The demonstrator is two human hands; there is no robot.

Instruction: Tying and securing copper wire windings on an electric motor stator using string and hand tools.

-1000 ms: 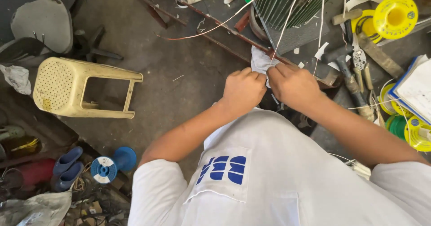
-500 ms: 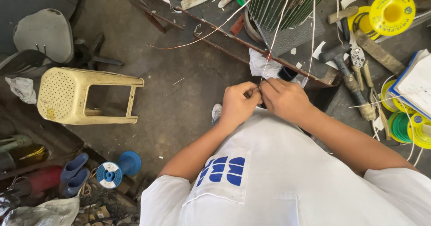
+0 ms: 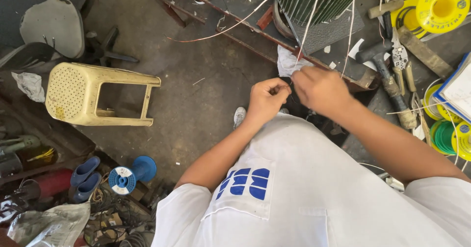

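Observation:
My left hand (image 3: pixel 267 99) and my right hand (image 3: pixel 321 87) are close together in front of my white shirt, just below the workbench edge (image 3: pixel 245 23). Both have their fingertips pinched together. They appear to hold a thin pale wire (image 3: pixel 349 36) that runs up to the ribbed metal winding core (image 3: pixel 319 1) on the bench. The piece between the fingertips is too thin to see clearly. A crumpled white cloth (image 3: pixel 287 60) lies on the bench edge just above my hands.
A hammer (image 3: pixel 387 75), pliers (image 3: pixel 402 55), a yellow wire spool (image 3: pixel 441 6) and green and yellow reels (image 3: pixel 446 136) crowd the bench at right. On the floor at left stand a tipped cream plastic stool (image 3: pixel 93 95), a blue spool (image 3: pixel 130 174) and blue slippers (image 3: pixel 84 178).
My hands have come off the white cloth at the bench edge, drawn back toward my body, and spread slightly apart with fingertips still pinched.

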